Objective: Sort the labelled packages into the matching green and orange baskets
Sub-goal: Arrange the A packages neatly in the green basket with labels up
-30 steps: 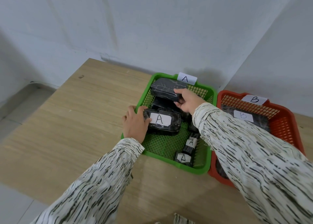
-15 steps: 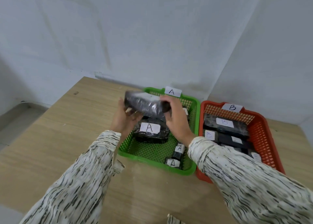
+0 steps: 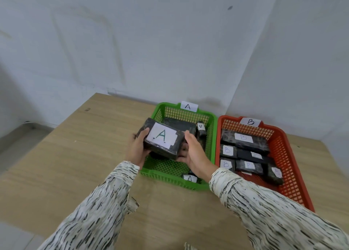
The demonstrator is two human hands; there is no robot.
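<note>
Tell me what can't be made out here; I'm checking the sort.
Head view only:
- Green basket floor under the held package: hidden by it and both hands.
- Dark package at the back: no label shows.
- Small package at the front rim: partly behind the right hand.
- Orange basket: the front-row labels are too blurred to read.
- Left hand grip: fingers underneath are hidden.

Pale wall (image 3: 132, 42) w/ corner seam at 1 o'clock; wood-grain table (image 3: 75, 155) fills btm half; grey floor (image 3: 11, 140) at 9 o'clock.
</note>
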